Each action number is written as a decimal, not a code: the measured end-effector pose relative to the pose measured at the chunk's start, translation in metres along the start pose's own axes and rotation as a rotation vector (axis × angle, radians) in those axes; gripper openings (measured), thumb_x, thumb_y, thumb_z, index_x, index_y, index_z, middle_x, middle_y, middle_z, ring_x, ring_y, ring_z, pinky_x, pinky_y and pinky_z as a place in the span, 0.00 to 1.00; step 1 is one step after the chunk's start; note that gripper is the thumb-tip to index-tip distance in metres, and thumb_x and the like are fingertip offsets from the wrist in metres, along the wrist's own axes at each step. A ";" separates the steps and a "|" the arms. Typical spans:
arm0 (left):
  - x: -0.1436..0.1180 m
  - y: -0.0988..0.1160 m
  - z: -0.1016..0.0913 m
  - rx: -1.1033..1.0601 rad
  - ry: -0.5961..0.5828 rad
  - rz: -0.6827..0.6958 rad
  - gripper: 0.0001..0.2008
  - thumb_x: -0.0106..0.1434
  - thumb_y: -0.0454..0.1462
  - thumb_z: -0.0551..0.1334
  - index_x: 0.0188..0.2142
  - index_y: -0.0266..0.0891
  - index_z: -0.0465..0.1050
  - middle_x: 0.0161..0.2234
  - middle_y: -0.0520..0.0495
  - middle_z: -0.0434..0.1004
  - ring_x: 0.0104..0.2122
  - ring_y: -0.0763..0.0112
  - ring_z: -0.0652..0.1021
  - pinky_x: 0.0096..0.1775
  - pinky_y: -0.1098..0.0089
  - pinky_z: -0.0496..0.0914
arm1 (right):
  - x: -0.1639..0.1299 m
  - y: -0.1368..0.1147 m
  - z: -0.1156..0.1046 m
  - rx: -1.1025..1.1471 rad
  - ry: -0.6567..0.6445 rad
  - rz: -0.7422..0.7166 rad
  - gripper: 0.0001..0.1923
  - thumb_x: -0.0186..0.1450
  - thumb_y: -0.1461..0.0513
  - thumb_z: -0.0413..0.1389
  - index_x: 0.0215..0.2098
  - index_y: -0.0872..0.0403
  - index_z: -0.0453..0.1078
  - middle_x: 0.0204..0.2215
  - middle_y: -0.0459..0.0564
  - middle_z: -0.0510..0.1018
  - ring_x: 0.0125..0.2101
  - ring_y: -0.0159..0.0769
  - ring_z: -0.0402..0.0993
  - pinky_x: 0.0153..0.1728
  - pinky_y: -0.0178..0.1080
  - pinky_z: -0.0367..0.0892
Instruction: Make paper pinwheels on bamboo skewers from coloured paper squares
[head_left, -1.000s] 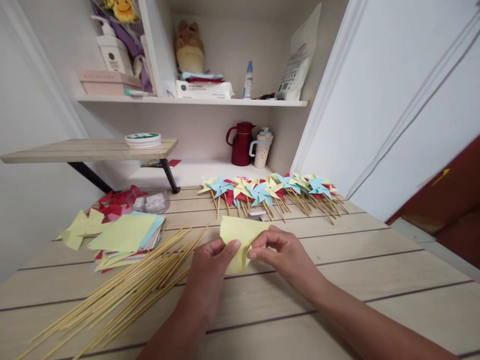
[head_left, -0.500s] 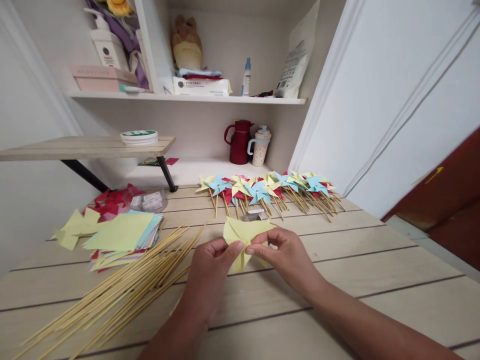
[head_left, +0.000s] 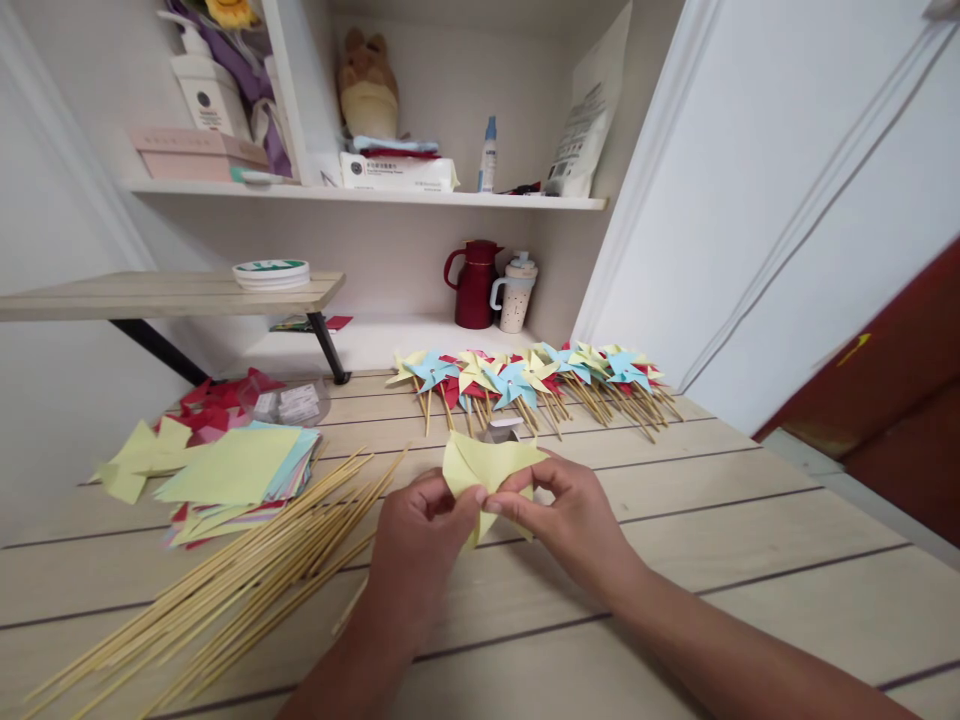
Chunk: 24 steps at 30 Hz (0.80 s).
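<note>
Head view: we see a yellow paper square (head_left: 487,468), partly folded into pinwheel form, held just above the wooden tabletop (head_left: 750,520) near its middle. Our left hand (head_left: 420,530) pinches the paper's centre from the left with thumb and forefinger, and our right hand (head_left: 570,520) pinches the same spot from the right, so the fingertips of both meet over the folds.

Just left of the hands, a loose bundle of bamboo skewers (head_left: 225,590) fans toward the near left edge of the table, its tips stopping short of the left hand. Beyond it lies a stack of coloured paper squares (head_left: 232,470), with red cut pieces (head_left: 217,400) behind. Farther back, well apart from the hands, a row of finished pinwheels (head_left: 525,375) in yellow, blue and red stretches across the table's far side.

We find open board to the right of the right hand, running bare to the table's right edge, and in front of both forearms.

A red jug (head_left: 472,285) and a speckled cup (head_left: 515,295) stand on the white ledge behind.
</note>
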<state>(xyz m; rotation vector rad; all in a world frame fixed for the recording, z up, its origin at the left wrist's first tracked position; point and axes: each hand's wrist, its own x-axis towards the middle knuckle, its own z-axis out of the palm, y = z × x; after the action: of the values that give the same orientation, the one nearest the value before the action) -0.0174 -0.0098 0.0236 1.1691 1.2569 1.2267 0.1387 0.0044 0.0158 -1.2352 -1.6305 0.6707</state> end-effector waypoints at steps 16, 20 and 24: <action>0.005 -0.006 -0.007 0.419 0.034 0.415 0.08 0.58 0.38 0.63 0.31 0.48 0.83 0.35 0.48 0.83 0.38 0.58 0.77 0.45 0.61 0.66 | 0.013 -0.002 -0.019 -0.048 -0.080 -0.261 0.12 0.60 0.55 0.63 0.43 0.46 0.76 0.53 0.53 0.71 0.55 0.47 0.65 0.56 0.51 0.61; 0.005 -0.008 -0.006 0.475 0.028 0.477 0.07 0.56 0.38 0.64 0.30 0.50 0.83 0.35 0.47 0.84 0.39 0.57 0.77 0.48 0.58 0.65 | 0.014 -0.003 -0.016 -0.010 -0.175 -0.213 0.09 0.57 0.55 0.66 0.35 0.49 0.79 0.45 0.52 0.77 0.48 0.45 0.71 0.51 0.48 0.64; 0.007 -0.007 -0.009 0.502 0.050 0.492 0.06 0.56 0.39 0.65 0.29 0.50 0.83 0.36 0.47 0.84 0.39 0.56 0.77 0.49 0.56 0.64 | 0.014 -0.005 -0.017 0.003 -0.175 -0.198 0.05 0.57 0.57 0.65 0.31 0.49 0.79 0.40 0.51 0.79 0.43 0.43 0.73 0.46 0.45 0.66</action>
<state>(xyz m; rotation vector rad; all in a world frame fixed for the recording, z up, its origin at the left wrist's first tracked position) -0.0263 -0.0032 0.0166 1.9078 1.4084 1.3286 0.1520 0.0138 0.0315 -1.0185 -1.8672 0.6710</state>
